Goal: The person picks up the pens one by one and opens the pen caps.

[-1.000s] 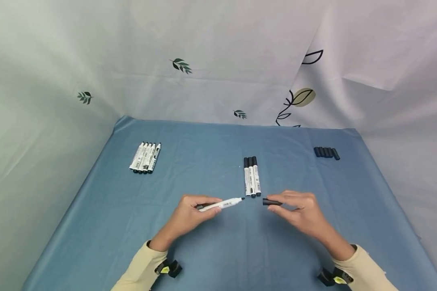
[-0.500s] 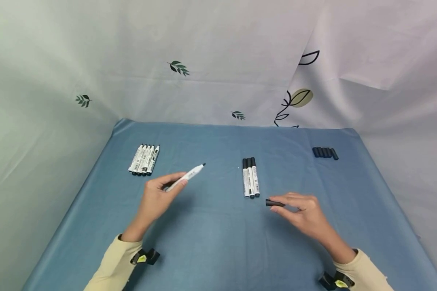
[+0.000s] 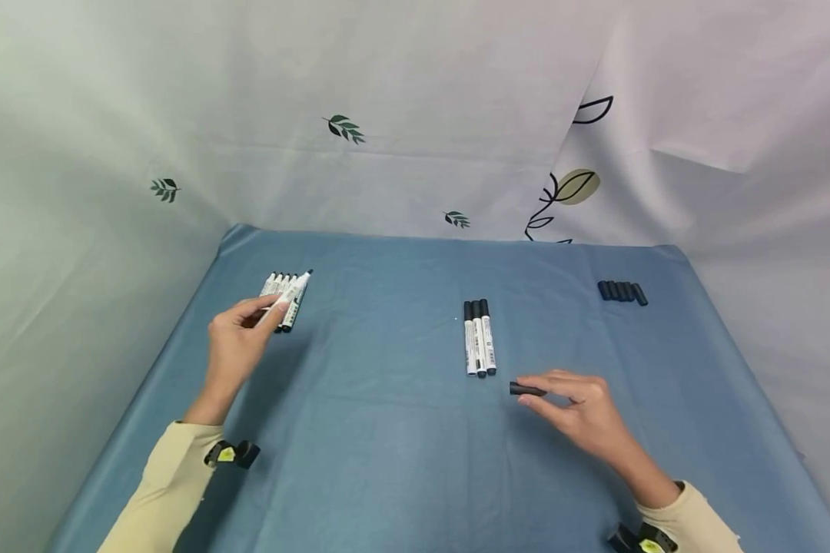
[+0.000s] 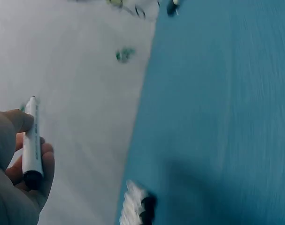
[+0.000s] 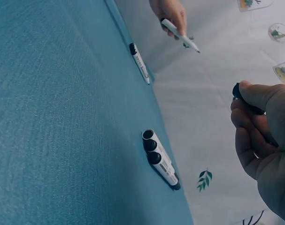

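Between thumb and fingers, my left hand (image 3: 238, 338) holds an uncapped white marker (image 4: 32, 136), its dark tip pointing up and away. In the head view this marker overlaps a row of several uncapped markers (image 3: 296, 302) lying at the table's back left. My right hand (image 3: 581, 407) pinches a black marker cap (image 3: 526, 389) over the right middle of the table. Just beyond the cap, to the left, three capped markers (image 3: 480, 338) lie side by side with their black caps facing away. The right wrist view shows the cap (image 5: 237, 92) between thumb and fingers.
Several loose black caps (image 3: 621, 292) lie in a row at the back right of the blue tablecloth (image 3: 387, 445). White cloth walls (image 3: 401, 92) with leaf prints rise behind the table and on both sides.
My left hand has carried the uncapped marker from the middle, away from the cap, leftward and back to the row of uncapped markers. The right hand has barely moved, still holding the cap.
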`<state>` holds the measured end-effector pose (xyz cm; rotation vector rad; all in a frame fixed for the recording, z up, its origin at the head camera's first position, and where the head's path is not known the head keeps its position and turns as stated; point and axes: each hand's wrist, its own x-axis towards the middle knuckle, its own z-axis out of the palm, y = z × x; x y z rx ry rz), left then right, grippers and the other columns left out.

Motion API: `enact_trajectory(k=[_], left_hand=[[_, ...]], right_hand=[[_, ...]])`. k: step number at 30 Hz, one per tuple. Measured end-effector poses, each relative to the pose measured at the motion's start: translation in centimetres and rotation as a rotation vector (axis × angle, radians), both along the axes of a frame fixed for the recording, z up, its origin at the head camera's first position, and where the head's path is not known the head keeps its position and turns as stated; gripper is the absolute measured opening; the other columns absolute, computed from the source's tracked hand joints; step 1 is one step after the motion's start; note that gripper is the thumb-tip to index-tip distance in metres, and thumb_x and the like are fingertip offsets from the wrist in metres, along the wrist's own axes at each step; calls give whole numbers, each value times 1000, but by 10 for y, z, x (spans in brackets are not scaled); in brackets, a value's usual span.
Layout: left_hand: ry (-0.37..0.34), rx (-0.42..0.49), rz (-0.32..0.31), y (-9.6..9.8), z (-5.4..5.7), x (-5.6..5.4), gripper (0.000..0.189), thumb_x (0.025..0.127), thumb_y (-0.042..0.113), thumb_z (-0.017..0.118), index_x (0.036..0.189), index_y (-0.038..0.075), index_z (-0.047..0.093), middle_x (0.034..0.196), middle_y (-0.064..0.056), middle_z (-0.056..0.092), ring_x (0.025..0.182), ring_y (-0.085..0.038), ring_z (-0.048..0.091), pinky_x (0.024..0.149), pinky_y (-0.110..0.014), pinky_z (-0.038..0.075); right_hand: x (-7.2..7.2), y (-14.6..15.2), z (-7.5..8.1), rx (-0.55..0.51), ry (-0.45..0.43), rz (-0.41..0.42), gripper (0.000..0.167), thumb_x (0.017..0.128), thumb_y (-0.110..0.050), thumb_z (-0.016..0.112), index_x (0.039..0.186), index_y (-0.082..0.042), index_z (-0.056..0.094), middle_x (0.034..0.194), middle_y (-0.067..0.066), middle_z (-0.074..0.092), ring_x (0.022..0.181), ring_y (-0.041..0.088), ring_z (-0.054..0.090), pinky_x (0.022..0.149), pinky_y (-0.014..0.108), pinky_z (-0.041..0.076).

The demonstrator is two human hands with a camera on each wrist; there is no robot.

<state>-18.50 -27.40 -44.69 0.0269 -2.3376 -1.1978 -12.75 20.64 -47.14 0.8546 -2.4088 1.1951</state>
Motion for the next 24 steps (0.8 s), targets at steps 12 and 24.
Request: enact_trajectory(k=[12, 24], left_hand=[[-123, -104, 236, -51, -24, -38, 36, 100, 37, 67, 120, 9, 77, 118, -17, 71, 89, -13, 58, 64, -20, 39], [-241, -139, 276, -83, -49, -72, 43, 101, 39, 64, 126, 6, 73, 117, -21, 72, 68, -1, 49, 58, -20, 37]], right_hand=[[3, 3, -3, -2, 15, 0, 37, 75, 2, 88, 108, -15, 81, 98, -2, 79, 84, 7, 72, 68, 21, 56], [6, 5, -10, -13, 4, -32, 37, 74, 1, 89, 106, -16, 81, 98, -1, 78, 83, 7, 71, 70, 19, 55]])
